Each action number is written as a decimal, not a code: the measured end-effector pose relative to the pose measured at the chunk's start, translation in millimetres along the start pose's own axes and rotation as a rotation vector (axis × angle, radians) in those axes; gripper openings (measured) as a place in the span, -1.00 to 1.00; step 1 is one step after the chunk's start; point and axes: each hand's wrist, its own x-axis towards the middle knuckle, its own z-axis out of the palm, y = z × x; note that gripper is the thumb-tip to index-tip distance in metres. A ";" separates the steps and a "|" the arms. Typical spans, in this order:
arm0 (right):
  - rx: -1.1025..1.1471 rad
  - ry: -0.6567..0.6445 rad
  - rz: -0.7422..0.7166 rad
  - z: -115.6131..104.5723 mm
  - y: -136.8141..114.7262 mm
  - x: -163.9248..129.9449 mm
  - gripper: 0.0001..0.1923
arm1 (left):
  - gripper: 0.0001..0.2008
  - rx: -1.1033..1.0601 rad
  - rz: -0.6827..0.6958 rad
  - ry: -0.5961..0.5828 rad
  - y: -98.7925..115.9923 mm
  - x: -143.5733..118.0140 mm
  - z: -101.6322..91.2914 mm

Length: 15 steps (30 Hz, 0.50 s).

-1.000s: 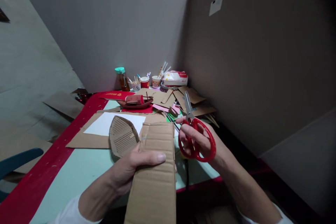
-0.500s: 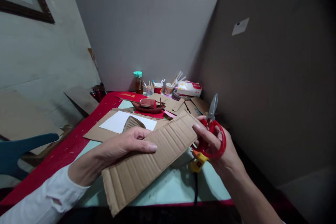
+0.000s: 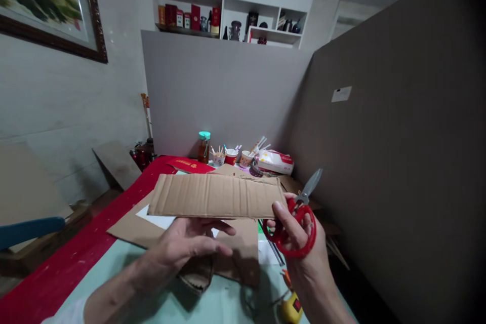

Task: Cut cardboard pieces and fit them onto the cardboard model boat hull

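Your left hand [image 3: 190,245] is below the cardboard strip [image 3: 216,196], fingers spread and loosely extended; its fingertips reach toward the strip's lower edge, but whether they touch it cannot be told. The strip is held level above the surface [image 3: 224,304], its long side running left to right, corrugation lines facing you. Your right hand [image 3: 299,243] is closed around the red handles of the scissors [image 3: 296,223], thumb pressed to the strip's right end; the grey blades point up and to the right, shut or nearly shut. Under the strip lie a flat cardboard sheet [image 3: 129,228] with white paper [image 3: 157,220] on it. A small ribbed cardboard piece [image 3: 197,276] lies just below your left hand. A yellow tool [image 3: 291,309] lies near your right wrist. At the back of the surface stand a bottle with a teal cap [image 3: 204,147], paper cups [image 3: 231,156] holding sticks, and a tissue pack [image 3: 275,162]. A red cloth [image 3: 76,263] runs along the left edge
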 end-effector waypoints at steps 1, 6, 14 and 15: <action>0.002 -0.020 -0.005 3.0 3.5 0.8 -0.48 | -0.63 -0.019 0.037 -0.005 -5.1 0.9 6.7; -0.204 -0.243 0.031 12.1 16.6 -0.4 -0.56 | -0.79 -0.058 -0.013 0.232 -10.9 13.4 19.9; -0.231 -0.198 0.182 6.3 26.0 6.7 -0.47 | -0.78 -0.058 -0.048 0.310 -11.0 18.7 2.6; -0.254 -0.218 0.211 4.4 26.6 7.4 -0.49 | -0.79 -0.068 -0.068 0.330 -9.8 19.8 0.0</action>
